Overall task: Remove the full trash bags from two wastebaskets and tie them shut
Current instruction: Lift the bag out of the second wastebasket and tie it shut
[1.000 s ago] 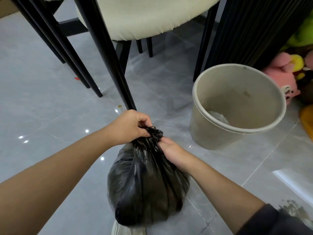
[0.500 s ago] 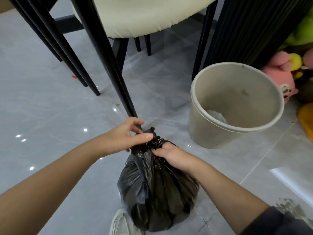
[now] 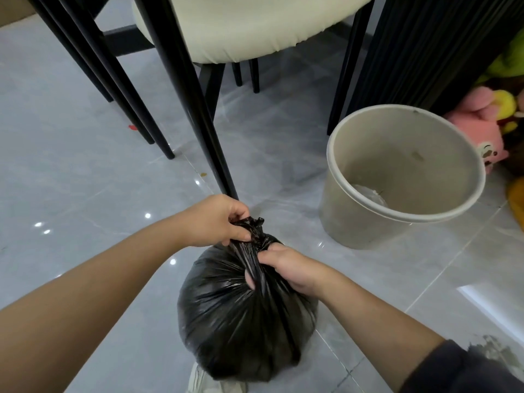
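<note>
Grey glossy floor tiles (image 3: 71,171) carry black chair legs (image 3: 187,89) at 11 o'clock. At 6 o'clock is the black trash bag (image 3: 243,321), outside of the basket. The left hand (image 3: 215,219) pinches its twisted top, and the right hand (image 3: 292,269) grips the neck just below. The beige wastebasket (image 3: 351,222) stands at 2 o'clock, with a pink plush toy (image 3: 476,123) behind it.
</note>
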Available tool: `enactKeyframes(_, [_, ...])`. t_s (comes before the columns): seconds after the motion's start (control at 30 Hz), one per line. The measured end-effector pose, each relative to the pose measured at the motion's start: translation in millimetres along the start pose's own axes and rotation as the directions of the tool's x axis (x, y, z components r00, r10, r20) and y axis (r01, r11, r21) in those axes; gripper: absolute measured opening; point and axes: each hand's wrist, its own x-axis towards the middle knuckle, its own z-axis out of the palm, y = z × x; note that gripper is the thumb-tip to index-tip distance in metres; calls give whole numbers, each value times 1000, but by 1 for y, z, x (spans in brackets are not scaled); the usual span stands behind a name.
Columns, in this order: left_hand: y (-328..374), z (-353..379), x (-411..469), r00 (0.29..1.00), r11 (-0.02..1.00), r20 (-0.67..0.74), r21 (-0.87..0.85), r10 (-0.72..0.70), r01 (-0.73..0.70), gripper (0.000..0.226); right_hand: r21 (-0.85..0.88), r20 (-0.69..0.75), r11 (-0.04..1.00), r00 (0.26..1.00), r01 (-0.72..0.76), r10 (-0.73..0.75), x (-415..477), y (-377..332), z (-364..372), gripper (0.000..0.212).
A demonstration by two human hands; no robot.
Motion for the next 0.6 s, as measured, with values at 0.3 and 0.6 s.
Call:
enactKeyframes(0.3, [-16, 13, -10, 998, 988, 42, -145, 54, -47, 45, -305, -96, 951, 995, -55, 27, 5, -2, -5, 25])
enactKeyframes(0.6, [-16, 32, -8, 983, 988, -178, -157, -45, 17, 9, -772, -78, 636, 994, -11, -77, -2, -21, -6, 31])
